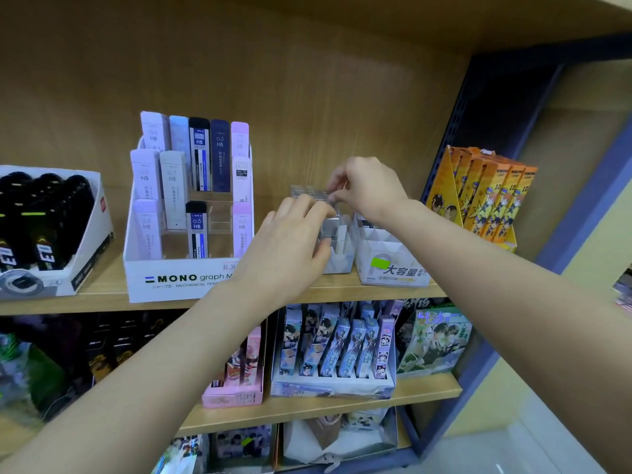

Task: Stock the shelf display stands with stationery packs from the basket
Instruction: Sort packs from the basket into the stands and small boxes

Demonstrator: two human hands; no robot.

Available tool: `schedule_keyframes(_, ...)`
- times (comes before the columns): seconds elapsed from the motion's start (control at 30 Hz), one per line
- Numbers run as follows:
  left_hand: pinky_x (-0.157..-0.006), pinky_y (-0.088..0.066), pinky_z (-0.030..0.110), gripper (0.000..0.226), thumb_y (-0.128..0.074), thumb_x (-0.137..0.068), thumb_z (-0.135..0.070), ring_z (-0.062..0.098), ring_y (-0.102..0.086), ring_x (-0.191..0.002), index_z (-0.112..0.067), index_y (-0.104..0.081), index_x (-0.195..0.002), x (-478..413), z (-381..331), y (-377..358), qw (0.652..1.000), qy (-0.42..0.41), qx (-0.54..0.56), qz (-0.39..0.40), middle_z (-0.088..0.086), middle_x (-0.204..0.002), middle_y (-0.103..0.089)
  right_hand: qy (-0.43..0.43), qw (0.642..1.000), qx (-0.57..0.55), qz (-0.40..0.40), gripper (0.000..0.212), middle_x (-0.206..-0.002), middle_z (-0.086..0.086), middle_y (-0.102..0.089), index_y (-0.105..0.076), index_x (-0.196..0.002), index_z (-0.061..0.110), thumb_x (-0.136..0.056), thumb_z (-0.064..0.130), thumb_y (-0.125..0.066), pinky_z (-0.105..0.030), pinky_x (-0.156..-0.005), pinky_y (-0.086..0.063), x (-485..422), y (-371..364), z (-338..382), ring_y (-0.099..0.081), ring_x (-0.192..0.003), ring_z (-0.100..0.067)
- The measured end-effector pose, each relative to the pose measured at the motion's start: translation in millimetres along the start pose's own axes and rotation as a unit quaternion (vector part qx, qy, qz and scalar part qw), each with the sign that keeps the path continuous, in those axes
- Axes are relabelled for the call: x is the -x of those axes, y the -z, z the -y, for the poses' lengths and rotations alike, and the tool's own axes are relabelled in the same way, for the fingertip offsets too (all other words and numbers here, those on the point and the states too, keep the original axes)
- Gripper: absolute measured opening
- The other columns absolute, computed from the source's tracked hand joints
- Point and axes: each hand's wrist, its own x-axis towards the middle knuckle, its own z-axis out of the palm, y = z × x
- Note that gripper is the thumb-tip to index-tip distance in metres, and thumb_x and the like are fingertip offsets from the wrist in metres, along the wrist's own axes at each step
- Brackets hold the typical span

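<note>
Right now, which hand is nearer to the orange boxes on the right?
Right. The right hand, pinching a clear pack, is left of the orange boxes; the left hand, also on it, is farther left.

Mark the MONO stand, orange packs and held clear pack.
MONO stand [178, 278]: head view, white front panel.
orange packs [492, 200]: head view, printed front face.
clear pack [306, 192]: head view, top edge.
</note>
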Motion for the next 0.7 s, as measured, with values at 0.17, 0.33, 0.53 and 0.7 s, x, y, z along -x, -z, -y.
schedule_keyframes(0.17, -0.096, -0.028, 0.027, 0.034, -0.046, -0.097, -0.023, 0.016, -0.036, -0.119, -0.019, -0.046, -0.131, -2.2, 0.1, 1.6, 1.0, 0.0, -0.002, 0.005, -0.001, -0.127, -0.045, 0.005, 1.0, 0.027, -0.013, 0.013, -0.102, 0.002, -0.067, -0.067, -0.099, 0.02, -0.088, 0.018, -0.061, -0.029, -0.074, -0.042, 3.7, -2.8, 5.7, -0.059, -0.098, -0.018)
schedule_keyframes(0.33, -0.09, -0.032, 0.031, 0.028, -0.048, -0.094, -0.017, 0.021, -0.041, -0.107, -0.012, -0.054, -0.121, 9.0, -9.3, 11.2, 0.999, -0.006, -0.013, -0.042, 0.005, -0.116, -0.048, 0.042, 0.994, 0.058, -0.079, 0.031, -0.123, -0.006, -0.055, -0.049, -0.127, 0.011, -0.096, 0.014, -0.048, -0.034, -0.081, -0.041, 37.6, 3.8, 11.9, -0.049, -0.113, -0.023)
schedule_keyframes(0.53, -0.075, -0.031, 0.033, 0.02, -0.044, -0.084, -0.019, 0.024, -0.044, -0.087, -0.01, -0.057, -0.096, 74.4, -17.7, 26.4, 0.992, -0.062, -0.051, -0.094, 0.007, -0.093, -0.051, 0.142, 0.969, 0.101, -0.175, 0.027, -0.094, -0.011, -0.058, -0.057, -0.109, 0.004, -0.083, 0.006, -0.066, -0.027, -0.061, -0.035, 117.4, 4.8, 23.3, -0.057, -0.081, -0.026)
schedule_keyframes(0.7, -0.072, -0.03, 0.035, 0.017, -0.045, -0.082, -0.019, 0.024, -0.042, -0.082, -0.009, -0.058, -0.086, 152.5, -10.1, 10.0, 0.996, -0.05, -0.058, -0.052, 0.007, -0.087, -0.053, 0.202, 0.968, 0.109, -0.102, 0.021, -0.086, -0.005, -0.056, -0.058, -0.101, 0.01, -0.082, 0.017, -0.064, -0.029, -0.063, -0.039, 188.8, -32.8, 26.7, -0.056, -0.073, -0.024)
